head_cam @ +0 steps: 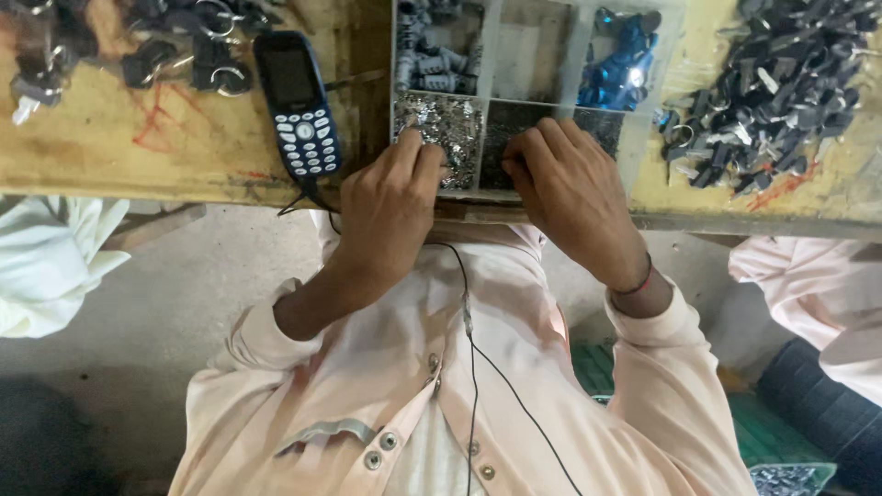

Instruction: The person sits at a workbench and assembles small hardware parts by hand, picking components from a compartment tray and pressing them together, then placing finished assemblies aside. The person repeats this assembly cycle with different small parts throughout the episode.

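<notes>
1. My left hand (390, 207) rests fingers-down at the near edge of the clear compartment tray (632, 138), its fingertips in the small silvery parts (448, 129); what they pinch, if anything, I cannot tell.
2. My right hand (570, 197) lies curled over the next compartment, in the dark tiny parts (514, 124) (grip hidden too).
3. Behind sit grey plugs (432, 64) and blue pieces (617, 69).
4. A dark blue keypad phone (299, 106) lies left on the wooden bench (165, 156); a heap of black key-like pieces (776, 87) lies right.
</notes>
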